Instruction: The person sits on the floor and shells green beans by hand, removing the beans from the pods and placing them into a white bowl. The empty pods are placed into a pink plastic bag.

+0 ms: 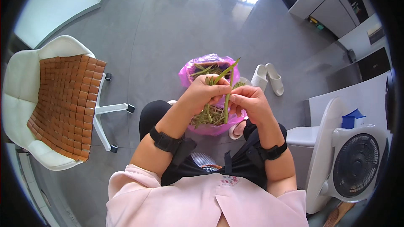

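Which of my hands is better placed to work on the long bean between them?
Probably your right hand: its thumb and finger are at the long bean, while your left hand also has other beans in its grip.

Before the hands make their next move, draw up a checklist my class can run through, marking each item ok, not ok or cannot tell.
1. Left hand gripping its green pods: ok.
2. Right hand pinching the long upright pod: ok, by thumb and fingers.
3. Loose pods below lying in the pink plastic: ok.
4. White slippers clear of both hands: ok, on the floor beyond the right hand.
5. White chair clear of the left arm: ok, well apart.
6. Fan switched off: cannot tell.
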A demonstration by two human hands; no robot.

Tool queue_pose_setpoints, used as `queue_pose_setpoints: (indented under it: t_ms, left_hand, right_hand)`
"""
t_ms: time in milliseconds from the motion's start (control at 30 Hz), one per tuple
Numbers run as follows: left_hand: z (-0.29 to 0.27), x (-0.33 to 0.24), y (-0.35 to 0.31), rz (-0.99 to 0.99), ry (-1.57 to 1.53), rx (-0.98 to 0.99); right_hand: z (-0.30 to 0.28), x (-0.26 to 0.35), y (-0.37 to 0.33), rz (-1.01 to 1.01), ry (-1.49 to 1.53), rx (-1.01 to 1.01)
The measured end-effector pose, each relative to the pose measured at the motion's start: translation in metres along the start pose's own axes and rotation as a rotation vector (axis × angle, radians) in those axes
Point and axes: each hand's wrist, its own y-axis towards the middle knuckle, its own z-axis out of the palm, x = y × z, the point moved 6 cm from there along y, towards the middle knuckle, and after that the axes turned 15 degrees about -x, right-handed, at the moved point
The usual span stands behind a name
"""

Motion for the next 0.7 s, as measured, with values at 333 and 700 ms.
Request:
queue_pose_setpoints:
  t_ms: [333,700]
  left_hand:
    - [0.014,0.024,0.021,-0.005,0.347,-0.091]
    - [0.016,0.042,0.025,-0.201,0.108,-0.049]
  right_hand:
    - [-0.031,-0.043,0.019,0.112,0.033,0.006]
    - [-0.037,-0.043,0.016,0.226,0.176,0.107]
